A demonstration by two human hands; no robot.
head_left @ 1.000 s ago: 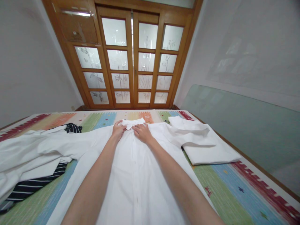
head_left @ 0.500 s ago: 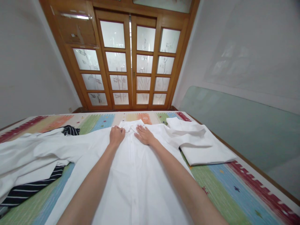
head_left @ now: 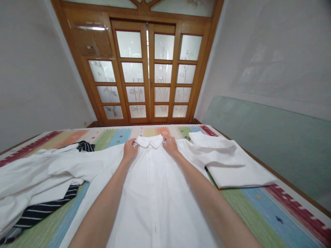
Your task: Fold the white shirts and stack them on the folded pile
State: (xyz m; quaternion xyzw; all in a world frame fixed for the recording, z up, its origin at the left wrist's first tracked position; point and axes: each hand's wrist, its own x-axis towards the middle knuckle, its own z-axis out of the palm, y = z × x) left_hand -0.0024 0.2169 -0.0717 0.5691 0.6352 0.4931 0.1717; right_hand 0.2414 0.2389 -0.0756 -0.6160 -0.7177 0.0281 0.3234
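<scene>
A white button-up shirt (head_left: 151,186) lies front side up, its button line running away from me toward the collar (head_left: 149,141). My left hand (head_left: 130,150) is closed at the left end of the collar, fingers curled on the fabric. At the collar's right end, my right hand (head_left: 170,146) grips the cloth in the same way. The collar points lie between the two hands, spread apart at the top button. The shirt's left-side sleeve stretches over a white garment, and its right-side part lies against a folded white cloth (head_left: 240,172).
Black-and-white striped fabric (head_left: 49,208) shows under the white cloth on the left. Everything lies on a multicoloured patterned cover (head_left: 248,206). A pale green board (head_left: 258,124) lines the right side. Wooden doors with glass panes (head_left: 150,72) stand beyond the far edge.
My right hand has gone from lying flat beside the collar to gripping its right end. My left hand has shifted to the left end. The collar now stands more spread and raised.
</scene>
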